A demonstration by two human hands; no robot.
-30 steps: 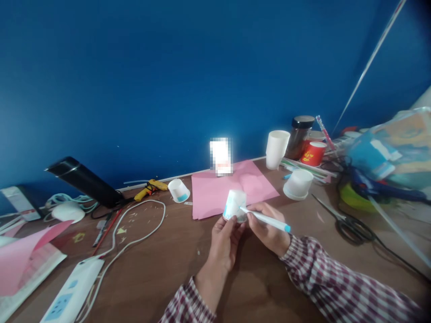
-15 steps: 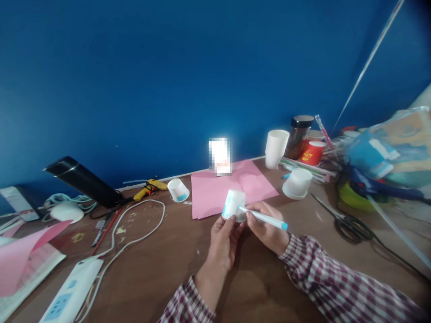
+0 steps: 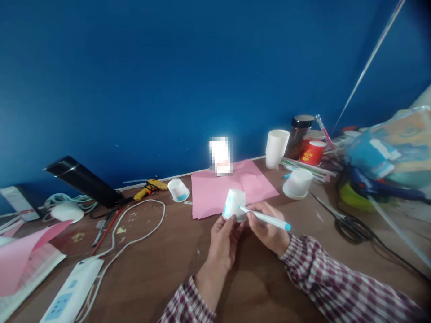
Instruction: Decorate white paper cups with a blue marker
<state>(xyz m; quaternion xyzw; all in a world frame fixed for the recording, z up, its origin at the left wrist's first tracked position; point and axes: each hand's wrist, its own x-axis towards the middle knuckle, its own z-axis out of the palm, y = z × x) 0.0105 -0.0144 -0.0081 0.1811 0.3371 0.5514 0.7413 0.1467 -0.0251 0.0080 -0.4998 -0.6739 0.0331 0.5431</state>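
My left hand (image 3: 225,240) is closed round the lower part of a white paper cup (image 3: 235,202) that bears light-blue marks. The thumb lies across the cup's near side. In my right hand (image 3: 267,229) is a white marker (image 3: 271,219) with a blue end, pinched between thumb and fingers. Its tip meets the right part of the cup's side. Behind the cup lie pink paper sheets (image 3: 210,193). Off to the left, a second cup with a blue patch (image 3: 178,189) rests tilted on the table.
Black-handled scissors (image 3: 350,224) lie at right, near an upturned white cup (image 3: 298,183). Tall white cups (image 3: 276,149) and a red cup (image 3: 313,153) stand at the back. A power strip (image 3: 72,291), a looping cord, a yellow glue gun (image 3: 151,188) and a black cylinder (image 3: 84,179) occupy the left.
The marker's blue end has shifted slightly to the right, with its tip still at the cup's side. The left hand and cup hold almost the same position.
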